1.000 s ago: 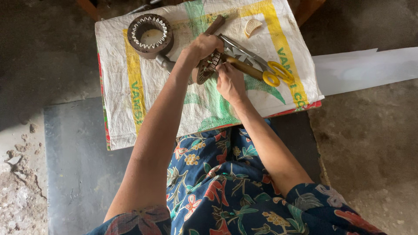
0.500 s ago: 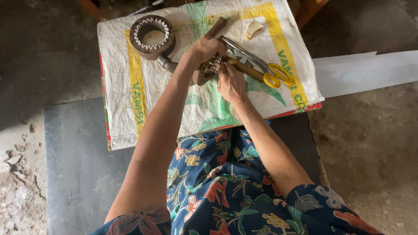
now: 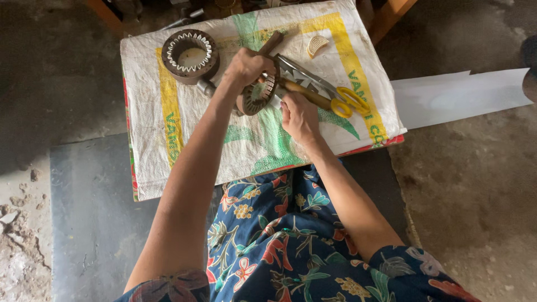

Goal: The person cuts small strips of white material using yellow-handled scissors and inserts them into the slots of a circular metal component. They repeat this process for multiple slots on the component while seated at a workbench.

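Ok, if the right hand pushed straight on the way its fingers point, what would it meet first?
Probably the toothed metal ring held tilted by the left hand; the right hand is at its edge already. Contact is unclear from this view.

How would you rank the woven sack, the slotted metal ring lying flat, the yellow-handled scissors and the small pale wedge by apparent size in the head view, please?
1. woven sack
2. yellow-handled scissors and slotted metal ring: too alike to rank
3. small pale wedge

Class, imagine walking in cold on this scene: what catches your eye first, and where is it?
At the centre, the left hand grips a slotted metal ring tilted on edge, with the right hand touching it. To their right lie yellow-handled scissors; a second toothed ring rests flat at the far left of the woven sack.
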